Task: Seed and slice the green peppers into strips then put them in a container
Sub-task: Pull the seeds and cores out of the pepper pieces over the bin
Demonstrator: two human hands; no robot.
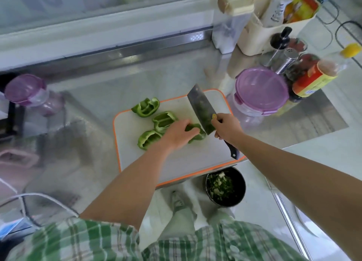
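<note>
Head view. Pepper half [197,136]: green, hollowed, no seeds visible, lying mid-board on the board [195,161]. Left hand [179,134]: laid over the half from the left, fingers and thumb bent round it, holding it down. Pieces [163,120]: three more hollowed pieces, left of the held half, the farthest reaching the board's far-left rim. Cleaver [199,108]: blade tilted, its near corner at the held half's right end; whether the edge touches the flesh cannot be told. Right hand [228,126]: fingers wrapped tight round the handle just behind the blade, the handle's end jutting toward the near side. Board: white with orange rim; no strips on it yet. Bowl [242,182]: black, past the board's near edge, holding green and pale trimmings. Container [261,90]: purple lid on, just right of the board's far corner. Step, as judged: seeding looks done and slicing of the first half is starting. Next move calls for fingertips tucked clear of the edge, blade squared across the half, and even, narrow cuts worked leftward; the lid must come off before any strips go in.
</note>
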